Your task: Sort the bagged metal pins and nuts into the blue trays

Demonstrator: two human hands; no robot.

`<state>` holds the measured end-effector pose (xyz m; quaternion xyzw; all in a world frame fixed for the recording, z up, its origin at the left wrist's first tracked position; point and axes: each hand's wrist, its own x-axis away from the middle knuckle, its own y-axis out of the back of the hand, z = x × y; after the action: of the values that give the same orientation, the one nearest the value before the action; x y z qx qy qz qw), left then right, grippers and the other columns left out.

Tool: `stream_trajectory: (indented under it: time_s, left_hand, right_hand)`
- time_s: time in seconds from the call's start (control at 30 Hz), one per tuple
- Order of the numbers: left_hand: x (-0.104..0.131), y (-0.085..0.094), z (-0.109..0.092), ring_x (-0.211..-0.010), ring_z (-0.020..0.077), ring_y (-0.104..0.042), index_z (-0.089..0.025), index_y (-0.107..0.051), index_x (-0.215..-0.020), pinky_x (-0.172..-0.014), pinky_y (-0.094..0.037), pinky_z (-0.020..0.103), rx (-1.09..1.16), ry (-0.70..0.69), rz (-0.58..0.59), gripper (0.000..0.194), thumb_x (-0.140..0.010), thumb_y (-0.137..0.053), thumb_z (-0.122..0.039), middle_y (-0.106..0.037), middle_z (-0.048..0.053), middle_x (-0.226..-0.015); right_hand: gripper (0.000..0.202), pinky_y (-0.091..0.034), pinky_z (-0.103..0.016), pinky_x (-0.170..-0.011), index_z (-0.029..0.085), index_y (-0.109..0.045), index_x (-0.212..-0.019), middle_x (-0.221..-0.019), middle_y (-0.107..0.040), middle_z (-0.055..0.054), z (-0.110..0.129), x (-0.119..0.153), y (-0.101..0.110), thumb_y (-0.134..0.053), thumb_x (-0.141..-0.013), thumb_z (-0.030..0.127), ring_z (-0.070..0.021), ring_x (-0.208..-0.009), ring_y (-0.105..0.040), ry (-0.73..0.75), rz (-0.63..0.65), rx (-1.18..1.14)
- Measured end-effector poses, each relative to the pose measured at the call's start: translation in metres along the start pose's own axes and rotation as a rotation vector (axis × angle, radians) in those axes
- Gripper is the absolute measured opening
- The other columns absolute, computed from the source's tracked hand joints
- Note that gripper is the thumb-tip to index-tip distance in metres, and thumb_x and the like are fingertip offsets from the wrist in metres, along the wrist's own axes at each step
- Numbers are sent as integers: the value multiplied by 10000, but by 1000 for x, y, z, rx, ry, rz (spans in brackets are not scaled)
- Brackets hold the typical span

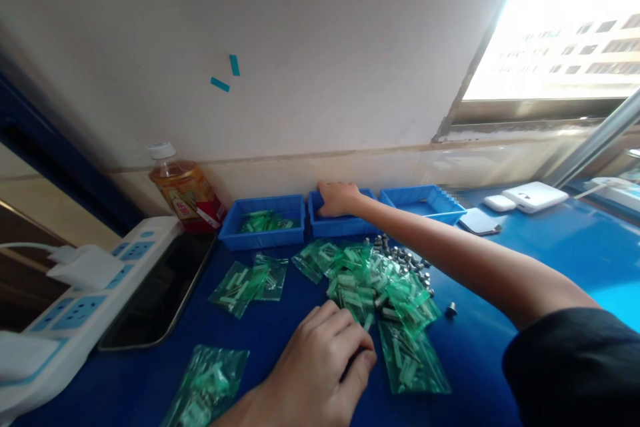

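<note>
My right hand (338,199) reaches over the middle blue tray (345,227), its fingers at the back rim and inside; what they hold, if anything, is hidden. Below the pile of green plastic bags (355,273), my left hand (327,353) rests with fingers curled, thumb near the forefinger; nothing can be made out between them. Metal screws (400,257) lie behind and right of the pile, and one screw (451,309) stands apart. The left blue tray (265,239) holds green bags. In the right blue tray (420,203) only a small item shows.
Separate green bags (235,288) lie left of the pile, another (207,383) near the front. A black phone (160,287), a white power strip (83,320) and a bottle (183,190) stand at left. White devices (535,196) sit at back right, below the window.
</note>
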<state>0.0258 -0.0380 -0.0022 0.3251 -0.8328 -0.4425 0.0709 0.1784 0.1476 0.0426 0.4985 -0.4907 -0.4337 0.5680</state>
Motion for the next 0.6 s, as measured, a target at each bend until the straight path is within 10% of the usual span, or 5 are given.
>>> stream_trajectory:
  time_s: [0.6]
  left_hand:
    - [1, 1, -2, -786, 178, -528, -182, -602, -807, -700, -377, 300, -21, -7, 0, 141, -891, -490, -170, -619, 31, -803]
  right_hand:
    - [535, -486, -478, -886, 213, -603, -1203, -1237, -628, -150, -4, -8, 3, -602, -716, 436, -355, -1116, -590, -101, -3, -34]
